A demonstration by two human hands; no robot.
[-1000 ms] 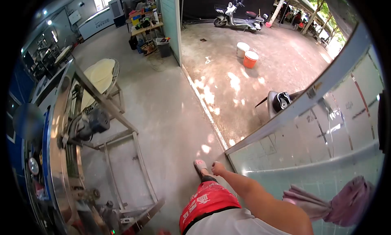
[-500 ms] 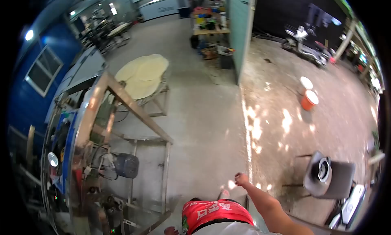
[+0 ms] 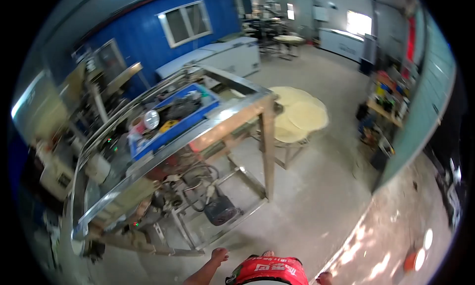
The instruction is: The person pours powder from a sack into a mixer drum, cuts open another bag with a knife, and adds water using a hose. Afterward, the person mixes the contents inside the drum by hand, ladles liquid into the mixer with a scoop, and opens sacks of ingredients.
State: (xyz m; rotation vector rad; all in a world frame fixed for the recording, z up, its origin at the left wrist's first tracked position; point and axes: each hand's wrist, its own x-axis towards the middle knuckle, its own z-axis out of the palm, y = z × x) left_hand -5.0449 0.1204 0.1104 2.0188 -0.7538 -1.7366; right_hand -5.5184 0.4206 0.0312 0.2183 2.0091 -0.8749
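Note:
At the bottom of the head view, my left hand (image 3: 220, 255) hangs beside the steel-framed table, below its lower rail. It holds nothing that I can see, with the fingers loosely bent and slightly apart. My right hand (image 3: 324, 278) shows only in part at the bottom edge, and its fingers are too small and cut off to read. Between the hands is a red apron (image 3: 272, 268) with white lettering on my body. Nearest to my left hand stands the steel-framed table (image 3: 247, 107), with a black motor (image 3: 220, 211) and cables low inside its frame.
A blue tray (image 3: 163, 139) of tools and loose items lies on the table. Behind it, large pale round sheets (image 3: 302, 116) rest on a stand. White chest freezers (image 3: 217, 62) line the blue wall. At right are a partition (image 3: 420, 107), a cluttered shelf (image 3: 386, 109) and an orange bucket (image 3: 413, 261).
My view has swung left, so the table and blue wall now fill more of it. My left hand has come further into view; my right hand has dropped towards the bottom edge.

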